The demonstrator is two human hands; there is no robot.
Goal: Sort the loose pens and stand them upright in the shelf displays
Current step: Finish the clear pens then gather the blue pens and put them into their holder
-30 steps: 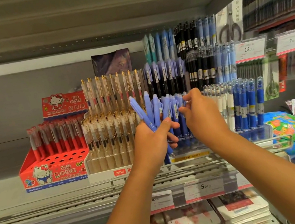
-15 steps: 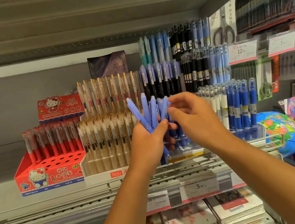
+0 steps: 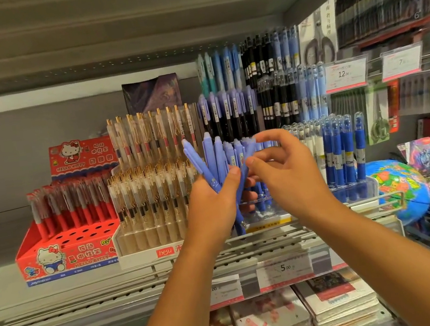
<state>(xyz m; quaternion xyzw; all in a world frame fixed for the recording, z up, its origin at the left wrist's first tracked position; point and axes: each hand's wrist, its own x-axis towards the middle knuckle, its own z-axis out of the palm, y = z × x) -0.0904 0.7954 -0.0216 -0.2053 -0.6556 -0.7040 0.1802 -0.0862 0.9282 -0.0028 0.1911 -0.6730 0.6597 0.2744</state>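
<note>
Several periwinkle-blue plastic pens (image 3: 212, 163) still fanned, gripped by left hand (image 3: 212, 207), right hand (image 3: 290, 177) index finger now lifted off them, thumb against one pen, pinching or not, can't tell

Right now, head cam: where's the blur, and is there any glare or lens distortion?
Head view: the centre is sharp, and the blue pens in the left hand and the right hand read cleanly. The hanging packs and globe at the right edge are smeared. The shelf front looks bowed, a sign of wide-angle distortion. Lighting is even, with no harsh glare or shadow.
</note>
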